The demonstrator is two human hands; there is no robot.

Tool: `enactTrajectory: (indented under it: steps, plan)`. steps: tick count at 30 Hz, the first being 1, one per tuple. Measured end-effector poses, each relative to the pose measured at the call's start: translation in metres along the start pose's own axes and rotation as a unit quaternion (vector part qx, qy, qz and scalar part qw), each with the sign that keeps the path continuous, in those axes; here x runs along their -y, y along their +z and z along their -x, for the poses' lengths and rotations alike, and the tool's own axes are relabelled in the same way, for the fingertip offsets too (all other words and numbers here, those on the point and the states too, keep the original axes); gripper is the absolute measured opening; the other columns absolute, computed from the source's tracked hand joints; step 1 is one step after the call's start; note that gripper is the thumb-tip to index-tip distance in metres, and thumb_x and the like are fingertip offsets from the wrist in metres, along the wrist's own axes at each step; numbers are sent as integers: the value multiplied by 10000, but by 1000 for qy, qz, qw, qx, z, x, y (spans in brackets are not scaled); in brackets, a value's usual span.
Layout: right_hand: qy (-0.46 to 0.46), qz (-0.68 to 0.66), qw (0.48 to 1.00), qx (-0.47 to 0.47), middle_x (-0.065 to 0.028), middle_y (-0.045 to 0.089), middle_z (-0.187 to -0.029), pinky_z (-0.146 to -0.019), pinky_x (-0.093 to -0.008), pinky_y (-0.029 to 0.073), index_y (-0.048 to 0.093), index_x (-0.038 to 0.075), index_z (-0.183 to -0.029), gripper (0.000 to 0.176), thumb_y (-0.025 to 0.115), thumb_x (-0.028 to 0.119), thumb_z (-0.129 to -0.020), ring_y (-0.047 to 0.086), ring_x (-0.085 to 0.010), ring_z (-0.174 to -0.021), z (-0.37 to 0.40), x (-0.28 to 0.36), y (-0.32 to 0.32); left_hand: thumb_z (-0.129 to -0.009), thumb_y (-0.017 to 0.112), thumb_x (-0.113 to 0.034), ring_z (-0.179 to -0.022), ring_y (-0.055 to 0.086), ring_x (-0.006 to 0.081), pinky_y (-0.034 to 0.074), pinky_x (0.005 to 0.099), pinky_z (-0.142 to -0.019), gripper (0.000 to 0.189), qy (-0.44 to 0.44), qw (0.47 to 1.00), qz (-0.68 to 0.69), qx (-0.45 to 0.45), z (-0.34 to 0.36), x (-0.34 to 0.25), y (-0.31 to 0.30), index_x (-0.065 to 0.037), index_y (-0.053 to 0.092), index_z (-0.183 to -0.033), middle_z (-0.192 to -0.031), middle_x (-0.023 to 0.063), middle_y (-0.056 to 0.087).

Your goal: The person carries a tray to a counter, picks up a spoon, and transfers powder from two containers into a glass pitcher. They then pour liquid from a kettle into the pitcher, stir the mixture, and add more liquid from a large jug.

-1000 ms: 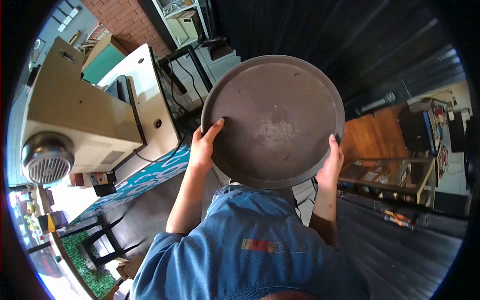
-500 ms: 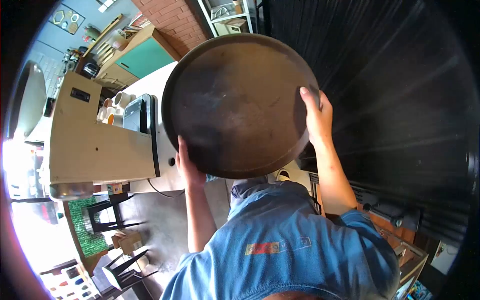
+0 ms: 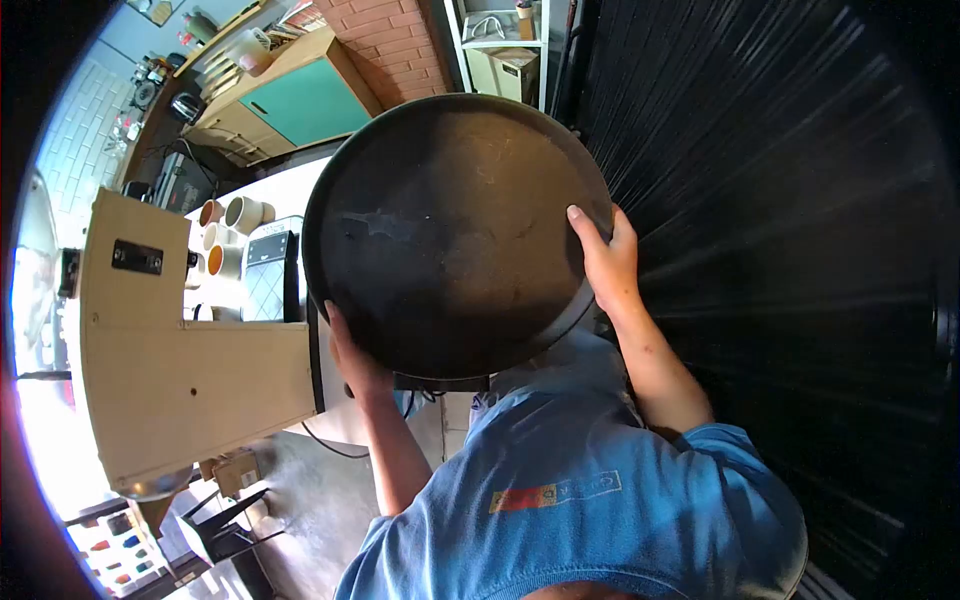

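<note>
A large round dark serving tray (image 3: pixel 460 240) is held up in front of my body, its scuffed inner face toward me. Nothing lies on it. My left hand (image 3: pixel 360 365) grips the lower left edge, with a finger over the rim and the other fingers mostly hidden. On the right edge, my right hand (image 3: pixel 608 260) is closed round the rim, thumb on the inner face and fingers behind. Just left of the tray, on a white counter, are a flat scale-like device (image 3: pixel 268 270) and several cups, one a white cup (image 3: pixel 243 214).
A pale wooden-sided machine (image 3: pixel 200 385) stands at the counter's left. Behind is a cabinet with a green door (image 3: pixel 307 102), beside a brick column (image 3: pixel 385 45) and white shelving (image 3: pixel 500 42). A dark ribbed surface (image 3: pixel 780 250) runs along my right.
The tray sits slightly further left and lower in view, both hands still on it. The counter, cups and machine appear larger and the background has shifted, as my viewpoint has moved.
</note>
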State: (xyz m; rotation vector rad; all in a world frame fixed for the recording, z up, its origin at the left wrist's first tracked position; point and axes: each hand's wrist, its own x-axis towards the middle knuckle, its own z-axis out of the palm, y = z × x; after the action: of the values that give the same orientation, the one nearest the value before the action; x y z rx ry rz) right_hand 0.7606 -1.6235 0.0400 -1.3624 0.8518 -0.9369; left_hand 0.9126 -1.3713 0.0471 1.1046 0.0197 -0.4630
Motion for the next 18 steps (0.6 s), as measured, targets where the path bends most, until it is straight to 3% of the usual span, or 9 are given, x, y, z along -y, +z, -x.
enactTrajectory:
  steps: [1,3,6,10,13,18]
  plan:
    - [10,-10,1000,-3,-106,649,-941,-782,-291,454,594,-27,-1006,325,664,238,-832,594,-163,-862,-8,-1,3,-925,436,-484,-1242,407,338,335,457,-1033,660,-1,1000,-2,-3,-7,3,2,-21,333,-1383,-1394,140,383]
    - [2,-8,1000,-13,-111,651,-948,-782,-293,457,595,-27,-1008,319,663,231,-832,598,-163,-866,-22,3,6,-947,429,-440,-1117,519,256,421,362,-943,584,7,999,-15,-44,-17,8,16,14,419,-1315,-1254,127,506]
    - [13,33,999,-13,-110,654,-951,-782,-299,461,597,-29,-1016,324,660,232,-834,609,-177,-860,-52,-3,3,-947,427,-438,-1110,521,251,416,360,-942,577,20,998,-33,-43,-35,20,35,17,433,-1302,-1233,124,521]
    - [14,-15,1000,13,-114,650,-958,-782,-307,462,595,-25,-1021,338,654,251,-836,609,-191,-865,-105,-7,4,-941,440,-433,-1107,524,251,416,367,-942,581,19,996,-28,-79,-66,29,68,36,443,-1284,-1226,135,527]
    - [2,16,1000,3,-111,638,-964,-797,-314,451,590,-27,-1018,344,639,266,-844,594,-190,-877,-142,-7,3,-943,435,-437,-1097,530,261,415,379,-943,591,26,998,-29,-52,-75,31,98,52,440,-1275,-1224,156,526]
    - [-40,-48,996,68,-95,617,-974,-834,-334,416,598,-9,-1010,324,615,272,-849,557,-204,-924,-216,-17,12,-928,523,-354,-1084,539,258,431,378,-926,536,95,993,-15,-64,-84,32,140,58,441,-1260,-1212,167,527]
